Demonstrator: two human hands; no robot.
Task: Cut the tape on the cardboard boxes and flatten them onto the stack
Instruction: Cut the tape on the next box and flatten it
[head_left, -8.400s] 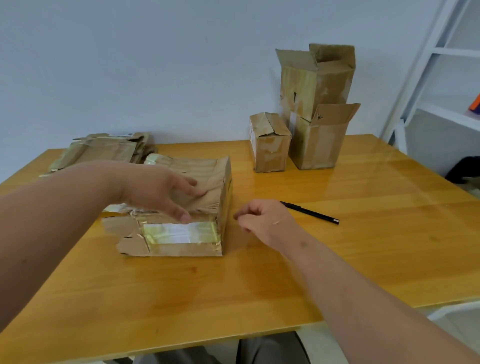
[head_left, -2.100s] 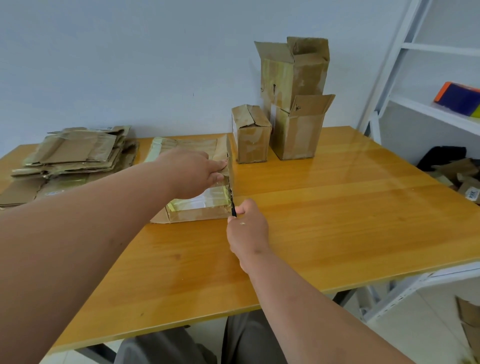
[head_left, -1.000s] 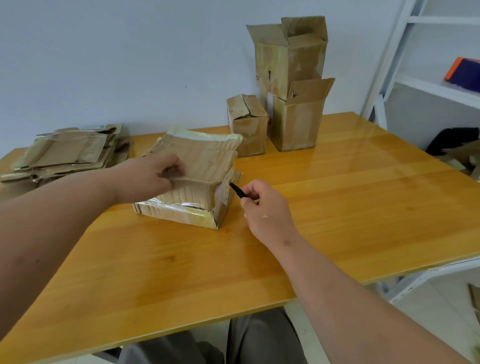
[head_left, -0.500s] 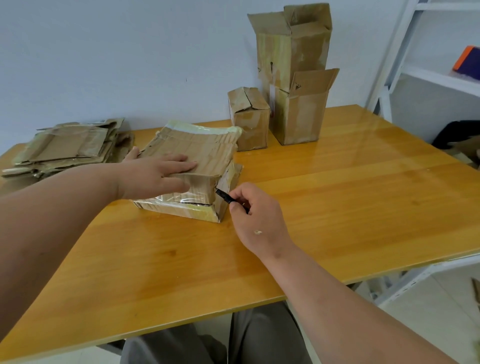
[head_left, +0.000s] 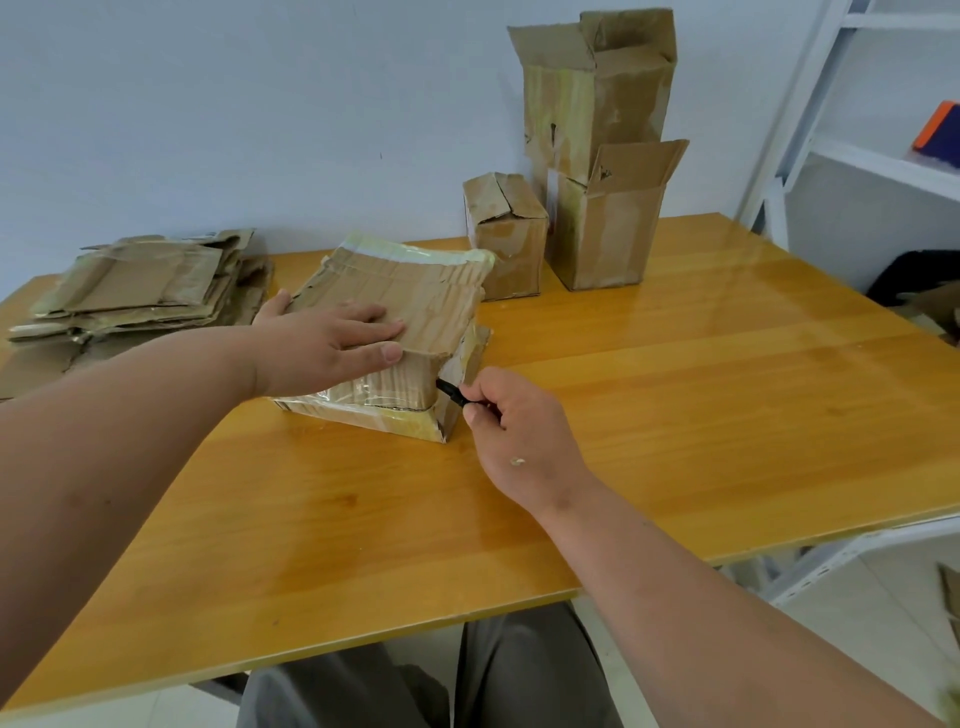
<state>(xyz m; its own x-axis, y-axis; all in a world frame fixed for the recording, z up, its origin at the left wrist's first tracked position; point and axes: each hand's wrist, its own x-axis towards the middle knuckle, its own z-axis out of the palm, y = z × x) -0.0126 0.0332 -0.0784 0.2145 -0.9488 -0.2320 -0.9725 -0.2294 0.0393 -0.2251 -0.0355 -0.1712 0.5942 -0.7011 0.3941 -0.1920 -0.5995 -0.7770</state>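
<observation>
- Left hand (head_left: 332, 351) flat w/ straight fingers on the half-crushed box (head_left: 400, 312), mid-bench (head_left: 675, 415); same spot as 0.5 s ago.
- Right hand (head_left: 519, 431) pinches black pen (head_left: 451, 393); tip now pushed into box's near-right corner seam, deeper than before.
- Flat stack (head_left: 140, 291) far left, unchanged.

Creased matt cardboard box (head_left: 395, 306), glossy tape (head_left: 410, 254); varnished wooden table (head_left: 675, 374).
</observation>
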